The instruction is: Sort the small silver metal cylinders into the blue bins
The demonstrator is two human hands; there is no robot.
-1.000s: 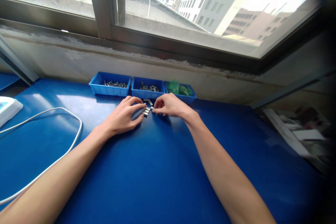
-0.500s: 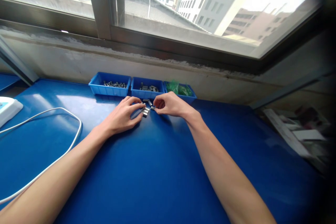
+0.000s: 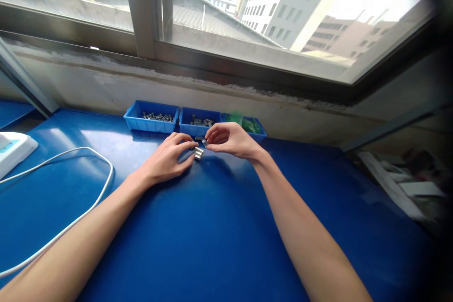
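Metal pieces: looked silvery and stubby, lay side by side on the blue bench, at least three counted! Over to the left hand: curled loosely, half open, fingertips beside them. Right hand: pinched one small part between thumb and fingers. Beyond, counted three blue bins.

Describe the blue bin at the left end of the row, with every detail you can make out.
The left bin is blue, rectangular and open-topped, apparently molded plastic, with faint upright ribs on its outer wall. It sits upright on the blue table, near the wall, and holds a loose heap of small metallic parts below its rim. The middle bin stands right beside it; whether they touch is unclear. The left hand is close by but not holding it.
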